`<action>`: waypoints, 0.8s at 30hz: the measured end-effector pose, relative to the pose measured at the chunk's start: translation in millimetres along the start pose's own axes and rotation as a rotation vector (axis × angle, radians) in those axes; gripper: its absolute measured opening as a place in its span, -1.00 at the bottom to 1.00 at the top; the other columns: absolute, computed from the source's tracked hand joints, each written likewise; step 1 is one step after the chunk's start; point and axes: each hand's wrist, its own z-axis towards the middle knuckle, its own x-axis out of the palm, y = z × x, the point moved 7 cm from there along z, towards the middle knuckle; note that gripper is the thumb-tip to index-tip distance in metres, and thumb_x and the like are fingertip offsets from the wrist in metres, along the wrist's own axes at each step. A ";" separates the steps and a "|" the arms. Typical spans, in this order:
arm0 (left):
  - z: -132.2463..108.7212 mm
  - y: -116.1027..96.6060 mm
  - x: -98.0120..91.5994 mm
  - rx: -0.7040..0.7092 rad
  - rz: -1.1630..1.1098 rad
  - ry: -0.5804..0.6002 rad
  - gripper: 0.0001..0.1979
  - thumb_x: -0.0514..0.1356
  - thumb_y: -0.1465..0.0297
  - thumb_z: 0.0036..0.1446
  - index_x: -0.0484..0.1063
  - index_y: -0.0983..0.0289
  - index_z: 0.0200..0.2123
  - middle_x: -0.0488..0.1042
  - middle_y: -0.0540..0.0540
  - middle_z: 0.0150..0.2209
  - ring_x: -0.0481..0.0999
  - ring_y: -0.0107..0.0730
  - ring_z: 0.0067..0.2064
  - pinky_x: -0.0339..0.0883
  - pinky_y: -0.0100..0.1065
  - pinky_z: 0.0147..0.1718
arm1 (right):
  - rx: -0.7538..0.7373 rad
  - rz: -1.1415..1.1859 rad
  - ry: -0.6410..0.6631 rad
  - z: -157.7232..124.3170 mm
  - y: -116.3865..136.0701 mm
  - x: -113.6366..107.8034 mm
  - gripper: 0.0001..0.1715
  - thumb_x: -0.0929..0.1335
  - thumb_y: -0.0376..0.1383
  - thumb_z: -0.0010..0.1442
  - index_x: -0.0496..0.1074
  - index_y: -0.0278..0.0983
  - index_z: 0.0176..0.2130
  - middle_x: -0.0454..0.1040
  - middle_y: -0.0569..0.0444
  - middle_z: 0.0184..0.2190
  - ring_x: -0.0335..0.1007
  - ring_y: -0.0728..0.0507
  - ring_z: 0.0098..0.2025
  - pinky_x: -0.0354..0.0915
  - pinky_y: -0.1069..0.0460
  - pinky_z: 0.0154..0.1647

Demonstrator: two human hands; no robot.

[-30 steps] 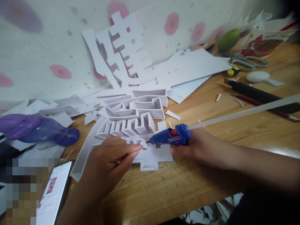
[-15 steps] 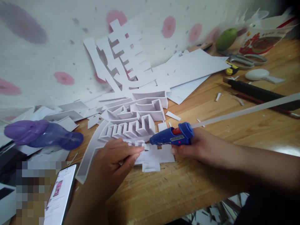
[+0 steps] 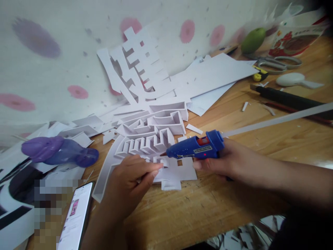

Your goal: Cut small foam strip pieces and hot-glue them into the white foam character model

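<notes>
Gripping a blue glue gun (image 3: pixel 194 147) in the right hand (image 3: pixel 230 158), with the grip wrapped round its handle; trailing a long glue stick (image 3: pixel 273 120) from the rear; holding the left hand (image 3: pixel 132 180) over a flat white panel (image 3: pixel 178 174), with index finger and thumb close together beside a small white piece (image 3: pixel 165 163); cannot tell whether pinching or merely steadying it. Lying on the wooden surface (image 3: pixel 208 208), at the near side of some standing white walls (image 3: pixel 149 143); cannot tell whether joined. Apparently at the step of gluing near that piece, to judge by the nozzle close beside it; calling next for steady aim, gentle trigger pressure, and fingertips clear of hot glue.
</notes>
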 end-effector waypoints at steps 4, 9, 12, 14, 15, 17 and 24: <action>1.3 -4.0 -0.3 0.016 0.010 0.007 -0.81 0.16 0.46 0.12 0.56 0.18 -0.25 0.43 -0.04 -0.56 0.36 -0.45 -0.46 0.21 -0.38 -0.42 | -0.002 -0.008 -0.006 -0.1 -1.8 -0.7 -0.79 0.37 -0.22 0.01 0.45 -0.24 -0.29 0.35 0.16 -0.53 0.28 -0.06 -0.48 0.27 0.07 -0.44; 2.6 -6.5 -1.5 0.024 0.004 0.002 -0.82 0.15 0.47 0.12 0.56 0.21 -0.27 0.45 -0.02 -0.56 0.36 -0.44 -0.46 0.21 -0.37 -0.43 | 0.027 -0.048 0.029 0.0 -7.0 3.0 -0.82 0.35 -0.20 0.03 0.43 -0.22 -0.32 0.33 0.16 -0.53 0.18 -0.02 -0.54 0.15 0.10 -0.57; 4.3 -8.4 -1.7 0.040 0.011 0.001 -0.82 0.15 0.47 0.12 0.56 0.22 -0.27 0.44 -0.02 -0.57 0.36 -0.45 -0.47 0.21 -0.38 -0.44 | 0.017 -0.043 0.032 -0.5 -6.2 3.6 -0.84 0.35 -0.22 0.04 0.42 -0.22 -0.32 0.36 0.16 -0.50 0.20 -0.02 -0.53 0.16 0.09 -0.55; 5.7 -10.3 -1.4 0.048 0.015 0.007 -0.82 0.15 0.47 0.12 0.56 0.23 -0.29 0.44 -0.02 -0.58 0.35 -0.45 -0.49 0.20 -0.38 -0.45 | 0.027 -0.043 0.030 -0.5 -7.4 3.5 -0.88 0.35 -0.23 0.05 0.40 -0.21 -0.36 0.32 0.18 -0.55 0.16 -0.01 -0.56 0.15 0.10 -0.57; 6.2 -10.8 -1.5 0.043 0.018 0.007 -0.82 0.14 0.46 0.12 0.56 0.24 -0.30 0.43 -0.02 -0.59 0.34 -0.45 -0.49 0.20 -0.38 -0.46 | 0.036 -0.042 0.030 -0.3 -8.7 3.6 -0.89 0.35 -0.22 0.05 0.38 -0.21 -0.39 0.29 0.18 -0.57 0.14 0.00 -0.58 0.14 0.10 -0.59; 6.5 -11.0 -1.6 0.022 0.023 0.008 -0.81 0.13 0.45 0.13 0.57 0.23 -0.32 0.40 -0.02 -0.61 0.33 -0.45 -0.50 0.19 -0.38 -0.47 | 0.045 -0.040 0.029 0.2 -10.7 3.6 -0.87 0.35 -0.20 0.05 0.35 -0.21 -0.42 0.25 0.19 -0.59 0.12 0.00 -0.59 0.13 0.11 -0.62; 3.9 -10.1 -2.8 0.005 0.015 0.002 -0.82 0.14 0.46 0.13 0.57 0.22 -0.31 0.35 -0.04 -0.62 0.32 -0.46 -0.50 0.18 -0.39 -0.47 | 0.032 -0.097 0.028 1.5 -10.2 1.8 -0.77 0.35 -0.17 0.03 0.44 -0.23 -0.30 0.36 0.14 -0.52 0.23 -0.06 -0.49 0.23 0.06 -0.46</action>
